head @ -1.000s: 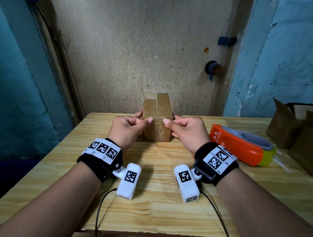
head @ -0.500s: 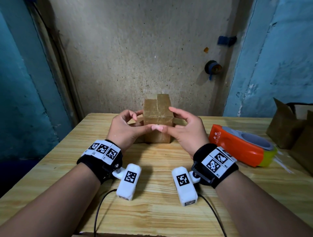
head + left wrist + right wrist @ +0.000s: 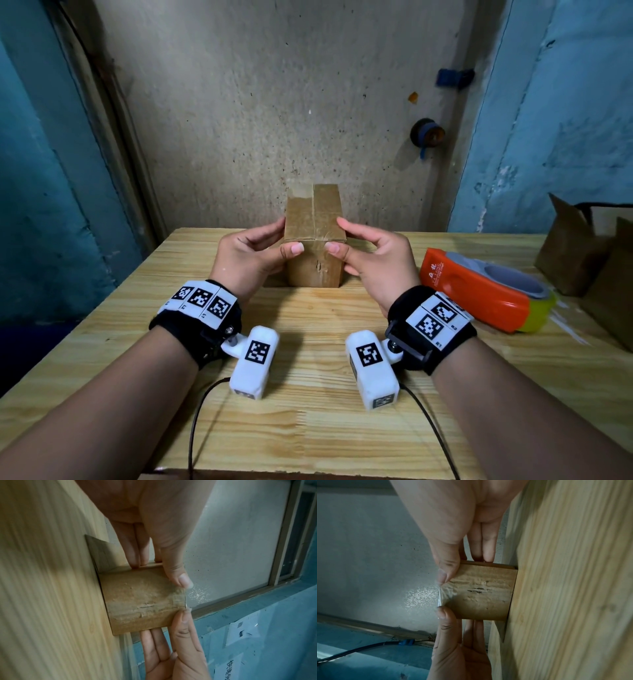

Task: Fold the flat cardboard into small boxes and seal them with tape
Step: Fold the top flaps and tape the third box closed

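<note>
Your left hand (image 3: 251, 251) and right hand (image 3: 371, 253) sit at the centre of the head view, 1 on each side of the small cardboard box (image 3: 313, 236), which stands upright on the wooden table (image 3: 308, 428), toward its far edge. Both forearms reach in from the lower corners of that frame, wrists level and palms turned inward toward each other

Your left thumb lies across the box's near face just under the top edge, and your right thumb mirrors it from the other side; the 2 thumb tips stay slightly apart. In the left wrist view your left hand (image 3: 150, 536) comes down from the top of the frame with its fingers (image 3: 135, 553) straight and together, touching the box's (image 3: 137, 601) side wall, while the thumb presses the clear tape (image 3: 178, 599) at the box's corner. In the right wrist view your right hand (image 3: 462, 527) does the same: fingers (image 3: 486, 547) straight against the side, thumb pressing the tape (image 3: 447, 592) on the box (image 3: 481, 592). Neither hand curls around anything

An orange tape dispenser (image 3: 479, 291) lies on the table at the right of the head view, well apart from the box, with brown cardboard pieces (image 3: 582, 253) at the right edge
</note>
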Demonstrator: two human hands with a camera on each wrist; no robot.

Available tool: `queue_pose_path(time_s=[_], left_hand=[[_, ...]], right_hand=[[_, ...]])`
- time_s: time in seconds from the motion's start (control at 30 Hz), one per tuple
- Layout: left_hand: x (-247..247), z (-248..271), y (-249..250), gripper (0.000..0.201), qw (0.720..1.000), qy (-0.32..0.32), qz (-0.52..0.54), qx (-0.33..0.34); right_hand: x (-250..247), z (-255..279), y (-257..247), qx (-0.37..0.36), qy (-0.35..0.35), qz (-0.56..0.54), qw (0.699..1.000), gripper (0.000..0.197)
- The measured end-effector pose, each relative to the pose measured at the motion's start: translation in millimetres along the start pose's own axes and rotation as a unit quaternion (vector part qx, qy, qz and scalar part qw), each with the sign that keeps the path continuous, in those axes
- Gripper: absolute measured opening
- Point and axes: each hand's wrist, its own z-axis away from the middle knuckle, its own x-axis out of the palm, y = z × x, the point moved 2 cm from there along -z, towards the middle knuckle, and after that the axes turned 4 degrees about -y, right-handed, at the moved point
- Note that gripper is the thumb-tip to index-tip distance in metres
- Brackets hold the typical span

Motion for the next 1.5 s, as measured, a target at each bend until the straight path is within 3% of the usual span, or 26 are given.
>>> queue_pose_path(time_s=[0.33, 0.8, 0.93, 1.07, 1.13, 1.23, 1.43, 1.5], left_hand=[[-7.4, -4.7, -5.6, 0.03, 1.0, -0.011, -0.009, -0.018], [-9.4, -4.8, -5.7, 0.026, 1.0, -0.021, -0.012, 0.004], [-9.9, -2.7, -2.9, 0.039, 0.998, 0.033, -0.007, 0.059], [-8.3, -4.1, -6.9, 0.05, 0.999, 0.029, 0.002, 0.016], [-5.4, -4.0, -10.3, 0.065, 0.999, 0.025, -0.018, 0.025], [-0.1, -1.8, -12.4, 0.089, 0.999, 0.017, -0.037, 0.019], [5.5, -2.8, -13.8, 0.095, 1.0, -0.006, -0.013, 0.004], [8.5, -2.5, -15.4, 0.097, 1.0, -0.011, -0.018, 0.007]], right_hand=[[-3.1, 0.1, 0.4, -0.002, -0.011, -0.002, 1.0, 0.031], [-6.2, 3.0, -1.4, 0.012, -0.013, -0.011, 1.0, 0.025], [-4.3, 2.8, 0.2, 0.02, -0.004, -0.026, 0.999, 0.025], [0.6, 2.1, 2.5, -0.004, 0.017, -0.027, 0.999, 0.024], [3.8, 2.3, 3.2, -0.01, 0.005, -0.044, 0.999, 0.036], [9.8, 1.9, 6.5, 0.003, -0.021, -0.036, 0.999, 0.074], [22.2, -2.3, 18.0, 0.047, -0.032, -0.048, 0.997, 0.109], [24.8, -2.4, 19.4, 0.047, -0.037, -0.054, 0.997, 0.112]])
